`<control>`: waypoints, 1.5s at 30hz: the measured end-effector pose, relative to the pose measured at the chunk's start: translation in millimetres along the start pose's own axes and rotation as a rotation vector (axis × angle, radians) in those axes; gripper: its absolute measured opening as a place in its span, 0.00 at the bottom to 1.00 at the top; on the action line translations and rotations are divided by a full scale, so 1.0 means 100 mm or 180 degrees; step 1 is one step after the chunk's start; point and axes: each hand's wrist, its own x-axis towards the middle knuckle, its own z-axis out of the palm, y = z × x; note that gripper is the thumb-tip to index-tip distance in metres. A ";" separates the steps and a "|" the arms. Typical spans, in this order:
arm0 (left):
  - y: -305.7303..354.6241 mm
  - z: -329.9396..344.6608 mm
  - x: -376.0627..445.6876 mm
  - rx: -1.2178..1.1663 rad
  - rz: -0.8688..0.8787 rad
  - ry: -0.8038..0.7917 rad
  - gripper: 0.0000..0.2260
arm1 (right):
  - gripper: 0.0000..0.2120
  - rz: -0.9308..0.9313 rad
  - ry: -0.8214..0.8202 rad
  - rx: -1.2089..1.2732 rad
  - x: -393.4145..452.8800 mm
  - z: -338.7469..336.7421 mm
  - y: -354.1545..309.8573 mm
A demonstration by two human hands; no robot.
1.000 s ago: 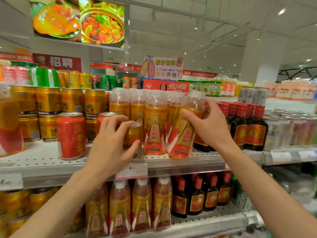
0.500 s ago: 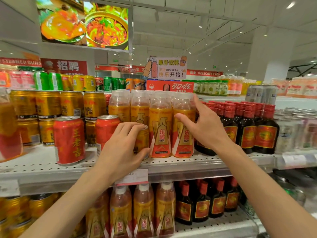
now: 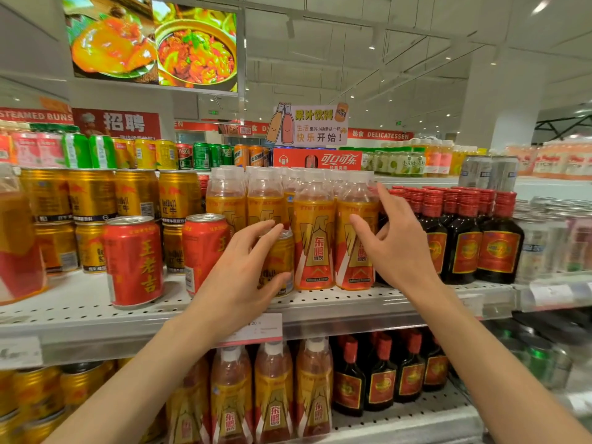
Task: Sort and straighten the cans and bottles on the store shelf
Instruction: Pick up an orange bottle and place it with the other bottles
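Left hand [image 3: 237, 280] grips 1 small gold can [image 3: 278, 262] at the shelf [image 3: 336, 304] front edge, touching the orange bottles. Right hand [image 3: 389, 243] released, fingers spread against the rightmost front orange bottle [image 3: 354, 238]. Front row: 2 orange bottles, 2 red cans [image 3: 134, 261] left, 3 dark bottles [image 3: 498, 238] right.

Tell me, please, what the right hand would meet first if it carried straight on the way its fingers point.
Probably the front-right orange bottle: the right hand is open just before it, fingers aimed up-left, though depth is hard to judge.
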 end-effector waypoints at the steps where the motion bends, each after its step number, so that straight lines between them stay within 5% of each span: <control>1: -0.01 -0.04 -0.03 0.0007 0.0022 0.0023 0.32 | 0.31 -0.0051 0.0120 0.0032 -0.03 -0.01 -0.01; 6: -0.09 -0.33 -0.21 0.0377 -0.0068 0.0469 0.23 | 0.16 -0.0432 0.0394 0.0116 -0.12 0.01 -0.19; 13: -0.38 -0.54 -0.38 0.0315 -0.0588 0.0673 0.16 | 0.14 -0.0942 -0.0719 0.0077 -0.17 0.40 -0.65; 18: -0.40 -0.46 -0.48 0.0011 -0.0621 0.0511 0.12 | 0.17 -0.0560 -0.1277 -0.0057 -0.16 0.53 -0.78; 26: -0.42 -0.42 -0.64 -0.0287 -0.0653 0.0417 0.13 | 0.20 -0.0209 -0.1030 0.0341 -0.24 0.46 -0.80; 36: -0.26 -0.42 -0.87 -0.1170 -0.0564 -0.0044 0.33 | 0.23 0.1231 -0.0702 0.1917 -0.72 0.47 -1.07; 45: -0.40 -0.51 -1.14 -0.1499 -0.0226 -0.0305 0.30 | 0.22 0.1933 -0.0925 0.2187 -1.29 0.44 -1.27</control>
